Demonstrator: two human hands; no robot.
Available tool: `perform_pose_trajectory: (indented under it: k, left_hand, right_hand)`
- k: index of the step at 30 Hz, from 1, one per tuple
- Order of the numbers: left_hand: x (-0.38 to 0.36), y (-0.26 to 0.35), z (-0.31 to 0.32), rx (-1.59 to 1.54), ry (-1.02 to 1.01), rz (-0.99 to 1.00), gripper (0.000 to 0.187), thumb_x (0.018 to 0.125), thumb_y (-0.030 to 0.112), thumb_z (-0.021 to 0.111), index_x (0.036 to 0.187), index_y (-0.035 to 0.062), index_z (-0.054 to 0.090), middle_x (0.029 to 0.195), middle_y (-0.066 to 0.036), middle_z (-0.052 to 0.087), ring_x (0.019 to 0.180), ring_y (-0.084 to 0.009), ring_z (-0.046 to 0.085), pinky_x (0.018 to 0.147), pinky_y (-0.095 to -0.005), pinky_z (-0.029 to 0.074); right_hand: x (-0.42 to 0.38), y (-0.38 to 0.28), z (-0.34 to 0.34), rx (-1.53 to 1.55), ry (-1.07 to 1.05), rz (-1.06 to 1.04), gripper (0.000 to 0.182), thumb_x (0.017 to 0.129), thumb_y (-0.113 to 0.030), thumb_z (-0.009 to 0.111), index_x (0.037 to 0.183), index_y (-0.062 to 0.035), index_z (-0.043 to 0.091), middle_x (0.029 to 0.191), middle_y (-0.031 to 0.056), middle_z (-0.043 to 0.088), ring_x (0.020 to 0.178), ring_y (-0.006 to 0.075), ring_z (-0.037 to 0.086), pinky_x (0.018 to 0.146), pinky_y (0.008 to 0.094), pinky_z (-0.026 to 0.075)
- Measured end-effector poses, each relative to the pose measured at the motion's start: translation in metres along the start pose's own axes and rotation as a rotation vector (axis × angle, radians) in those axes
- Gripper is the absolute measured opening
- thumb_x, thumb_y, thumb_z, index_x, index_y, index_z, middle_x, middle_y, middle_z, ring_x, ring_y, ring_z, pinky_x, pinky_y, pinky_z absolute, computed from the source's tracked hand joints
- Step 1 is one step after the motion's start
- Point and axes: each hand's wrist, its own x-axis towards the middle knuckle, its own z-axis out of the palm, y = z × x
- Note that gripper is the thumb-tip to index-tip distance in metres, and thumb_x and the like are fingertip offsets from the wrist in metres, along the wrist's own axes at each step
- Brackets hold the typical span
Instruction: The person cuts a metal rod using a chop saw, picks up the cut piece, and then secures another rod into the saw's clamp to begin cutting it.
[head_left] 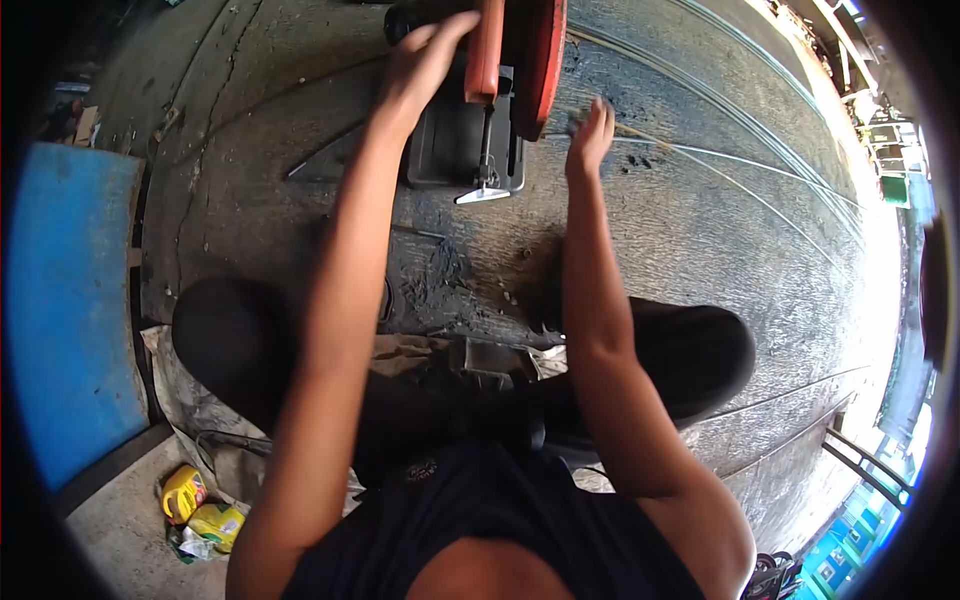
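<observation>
A cut-off saw with a red-orange arm (483, 60) and a red wheel guard (545, 70) stands on a dark base (440, 150) in front of me. My left hand (425, 60) reaches up on the left of the saw arm, fingers stretched toward its upper part and slightly smeared. On the other side, my right hand (592, 140) is held to the right of the guard, fingers pointing upward. It overlaps a thin metal rod (720, 153) that runs off to the right. A pale metal piece (483, 196) sits at the near end of the base.
Long thin bars (740, 110) lie across the worn floor (700, 230) at the right. A blue panel (80, 300) stands at the left. Yellow packages (200, 510) lie low on the left. My bent legs (235, 330) flank the area before the saw.
</observation>
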Motion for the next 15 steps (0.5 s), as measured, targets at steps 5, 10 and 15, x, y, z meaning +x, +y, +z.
perform_pose_trajectory:
  k: [5, 10, 15]
  left_hand:
    - [0.052, -0.011, 0.038, 0.482, -0.147, -0.053, 0.047, 0.075, 0.046, 0.067, 0.063, 0.0008, 0.063, 0.067, -0.011, 0.065, 0.064, -0.0247, 0.064, 0.066, -0.0366, 0.051]
    - [0.083, 0.005, 0.051, 0.672, -0.042, -0.137, 0.056, 0.081, 0.032, 0.06, 0.127, 0.0003, 0.056, 0.104, -0.026, 0.067, 0.091, -0.0255, 0.07, 0.073, -0.0409, 0.055]
    - [0.099, 0.058, 0.049, 0.522, -0.102, -0.16, 0.046, 0.085, 0.024, 0.053, 0.119, -0.0065, 0.058, 0.105, -0.022, 0.065, 0.076, -0.0295, 0.067, 0.061, -0.0402, 0.051]
  right_hand:
    - [0.039, -0.064, 0.088, -0.821, -0.34, -0.889, 0.074, 0.092, -0.04, 0.055, 0.152, -0.0174, 0.018, 0.126, 0.0254, 0.049, 0.111, 0.04, 0.057, 0.089, 0.0474, 0.048]
    - [0.055, -0.082, 0.112, -1.172, -0.552, -0.87, 0.074, 0.086, -0.018, 0.052, 0.145, 0.0077, 0.015, 0.11, 0.0415, 0.054, 0.092, 0.0544, 0.058, 0.08, 0.0553, 0.049]
    - [0.056, -0.129, 0.146, -1.082, -0.475, -0.652, 0.074, 0.089, -0.026, 0.051, 0.147, -0.0012, 0.011, 0.092, 0.036, 0.062, 0.086, 0.0548, 0.06, 0.073, 0.0595, 0.048]
